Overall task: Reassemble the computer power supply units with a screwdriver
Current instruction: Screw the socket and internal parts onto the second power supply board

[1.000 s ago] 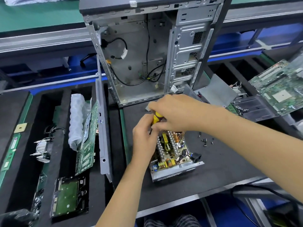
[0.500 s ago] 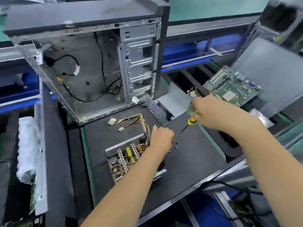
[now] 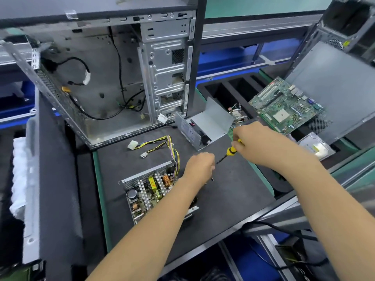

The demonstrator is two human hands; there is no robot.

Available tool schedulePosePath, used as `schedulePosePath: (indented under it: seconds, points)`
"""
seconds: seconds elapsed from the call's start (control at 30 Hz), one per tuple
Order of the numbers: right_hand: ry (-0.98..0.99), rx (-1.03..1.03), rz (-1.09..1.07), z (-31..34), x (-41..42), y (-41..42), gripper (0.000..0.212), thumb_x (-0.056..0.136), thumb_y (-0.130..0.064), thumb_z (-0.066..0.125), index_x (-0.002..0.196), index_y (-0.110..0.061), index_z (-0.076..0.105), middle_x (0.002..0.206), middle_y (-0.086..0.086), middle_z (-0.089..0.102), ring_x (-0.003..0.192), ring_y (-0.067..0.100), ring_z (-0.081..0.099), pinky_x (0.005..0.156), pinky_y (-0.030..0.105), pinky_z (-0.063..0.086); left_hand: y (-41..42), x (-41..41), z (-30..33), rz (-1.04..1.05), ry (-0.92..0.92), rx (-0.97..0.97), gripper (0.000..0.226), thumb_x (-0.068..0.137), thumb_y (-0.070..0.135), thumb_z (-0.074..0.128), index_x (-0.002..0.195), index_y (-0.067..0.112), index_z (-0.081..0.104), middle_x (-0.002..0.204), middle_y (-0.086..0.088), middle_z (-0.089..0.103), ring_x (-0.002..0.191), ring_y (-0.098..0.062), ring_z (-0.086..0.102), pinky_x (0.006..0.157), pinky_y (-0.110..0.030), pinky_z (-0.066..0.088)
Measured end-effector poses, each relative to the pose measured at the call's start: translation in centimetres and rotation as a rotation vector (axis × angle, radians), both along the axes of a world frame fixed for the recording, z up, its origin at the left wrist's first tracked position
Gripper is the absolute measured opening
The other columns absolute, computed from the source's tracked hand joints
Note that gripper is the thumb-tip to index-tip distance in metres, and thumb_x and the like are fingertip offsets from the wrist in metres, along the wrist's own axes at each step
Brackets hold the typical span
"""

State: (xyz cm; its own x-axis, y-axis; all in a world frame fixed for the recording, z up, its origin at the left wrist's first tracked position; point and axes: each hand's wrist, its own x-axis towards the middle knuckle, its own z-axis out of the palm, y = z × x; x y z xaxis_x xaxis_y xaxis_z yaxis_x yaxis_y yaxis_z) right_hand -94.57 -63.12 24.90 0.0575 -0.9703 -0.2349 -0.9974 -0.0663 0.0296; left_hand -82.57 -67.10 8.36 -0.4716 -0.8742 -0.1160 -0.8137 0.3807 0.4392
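Lately withdrawn from above the open power supply unit [image 3: 151,191]: right hand [image 3: 261,144], fingers wrapped round yellow-handled screwdriver [image 3: 230,151], carried toward the detached metal cover [image 3: 205,123]. Likewise shifted: left hand [image 3: 199,166], fingers curled downward beside the unit near a loose screw [image 3: 212,178] on the black mat [image 3: 233,199], contents not discernible. Judged between fastenings, next screw apparently sought; unit uncovered, cable bundle [image 3: 162,142] trailing.

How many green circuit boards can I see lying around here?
1 clearly: the large green motherboard on the right, beyond the right hand. The open grey power supply's own board sits near the left hand. Others may be hidden.
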Motion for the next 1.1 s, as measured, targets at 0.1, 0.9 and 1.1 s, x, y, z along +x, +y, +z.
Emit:
schedulePosePath:
  seconds: [0.1, 0.9, 1.1]
  points:
    - [-0.083, -0.063, 0.044, 0.0, 0.8, -0.1, 0.027, 0.099, -0.026, 0.042, 0.103, -0.006, 0.059, 0.080, 0.011, 0.052, 0.072, 0.032, 0.053, 0.057, 0.031, 0.038, 1.2, 3.3, 2.3, 0.160, 0.292, -0.047, 0.004, 0.094, 0.010, 0.059, 0.091, 0.007, 0.060, 0.093, -0.010, 0.067, 0.090, -0.029, 0.059, 0.080, -0.040, 0.047]
    - [-0.716, 0.061, 0.352, -3.6, 11.4, 0.3, 0.015, 0.093, -0.026, 0.054, 0.091, -0.026, 0.069, 0.059, -0.004, 0.060, 0.052, 0.001, 0.056, 0.052, 0.010, 0.041, 12.3, 19.8, -0.8, 1.023, 1.595, 0.194, 0.015, 0.090, -0.004, 0.057, 0.087, 0.005, 0.068, 0.071, -0.003, 0.071, 0.069, -0.010, 0.069, 0.068, -0.018, 0.055]
    - [-0.711, 0.089, 0.349, -3.2, 10.6, -0.9, 0.014, 0.093, -0.030, 0.053, 0.090, -0.031, 0.066, 0.060, -0.003, 0.063, 0.043, 0.008, 0.060, 0.054, 0.024, 0.052, 11.3, 19.2, -0.6, 0.899, 1.684, 0.201, 0.007, 0.085, 0.008, 0.062, 0.087, 0.006, 0.068, 0.075, -0.004, 0.071, 0.071, -0.013, 0.069, 0.068, -0.020, 0.056]
